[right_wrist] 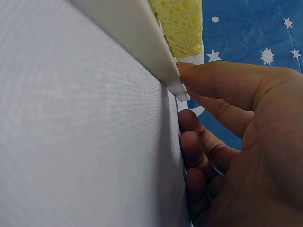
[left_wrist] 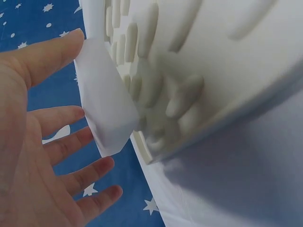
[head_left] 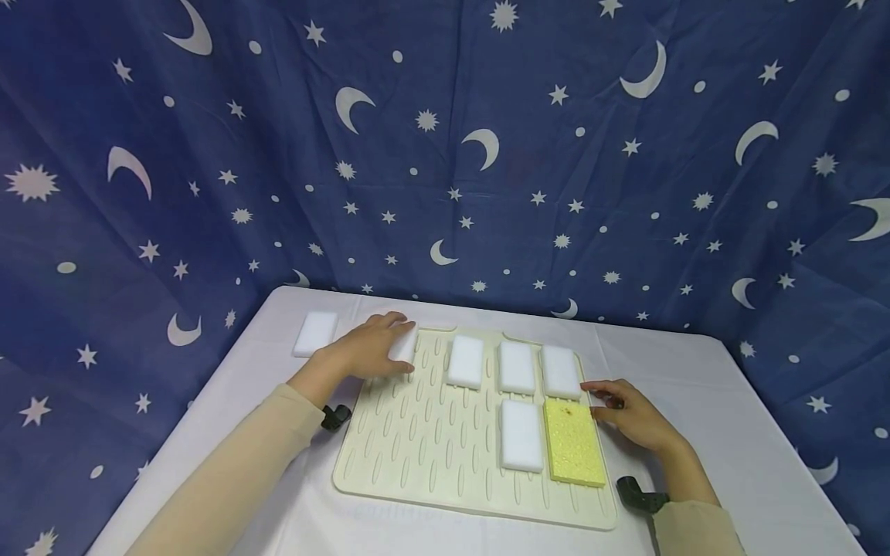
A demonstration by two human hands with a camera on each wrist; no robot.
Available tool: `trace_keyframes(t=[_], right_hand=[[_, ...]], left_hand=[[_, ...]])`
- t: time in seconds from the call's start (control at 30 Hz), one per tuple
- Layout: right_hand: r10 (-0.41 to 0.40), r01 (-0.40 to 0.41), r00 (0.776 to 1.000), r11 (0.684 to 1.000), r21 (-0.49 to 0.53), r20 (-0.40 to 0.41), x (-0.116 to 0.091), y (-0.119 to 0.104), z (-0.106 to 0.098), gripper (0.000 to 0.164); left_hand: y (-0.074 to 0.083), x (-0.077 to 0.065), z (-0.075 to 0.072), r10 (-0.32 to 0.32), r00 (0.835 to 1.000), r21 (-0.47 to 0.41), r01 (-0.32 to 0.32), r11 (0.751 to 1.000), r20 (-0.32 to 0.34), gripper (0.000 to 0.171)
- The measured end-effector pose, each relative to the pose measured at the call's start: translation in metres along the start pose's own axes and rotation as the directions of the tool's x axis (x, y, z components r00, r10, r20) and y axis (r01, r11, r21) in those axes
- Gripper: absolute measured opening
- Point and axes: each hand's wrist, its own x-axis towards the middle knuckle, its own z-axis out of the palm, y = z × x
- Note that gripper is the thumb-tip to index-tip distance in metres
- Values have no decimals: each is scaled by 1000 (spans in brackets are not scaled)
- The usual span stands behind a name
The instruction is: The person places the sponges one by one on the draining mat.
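Observation:
My left hand (head_left: 371, 347) holds a white sponge (head_left: 405, 346) over the far left corner of the cream ridged mat (head_left: 431, 448). In the left wrist view, the thumb meets one end of this sponge (left_wrist: 104, 94) and the fingers lie along its other side. By the mat's right edge, my right hand (head_left: 629, 413) has its thumb and index finger close to a yellow sponge (head_left: 573, 444) and a white sponge (head_left: 560, 372). The right wrist view shows the thumb touching the mat's edge (right_wrist: 165, 56), with the lower fingers loosely bent near the tablecloth.
More white sponges lie on the mat: two in the far row (head_left: 465, 361) (head_left: 516, 367) and one nearer sponge (head_left: 521, 435) beside the yellow one. Another white sponge (head_left: 316, 333) lies on the white tablecloth (head_left: 723, 432) left of the mat. A blue star-patterned curtain (head_left: 445, 154) hangs behind.

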Motion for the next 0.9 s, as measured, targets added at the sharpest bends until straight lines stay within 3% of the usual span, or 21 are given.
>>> trace_keyframes(t=[0.9], right_hand=[[1, -1, 1000, 1000, -4, 6, 1, 2, 0, 44]], left_hand=[[25, 14, 12, 27, 999, 47, -28, 998, 17, 90]])
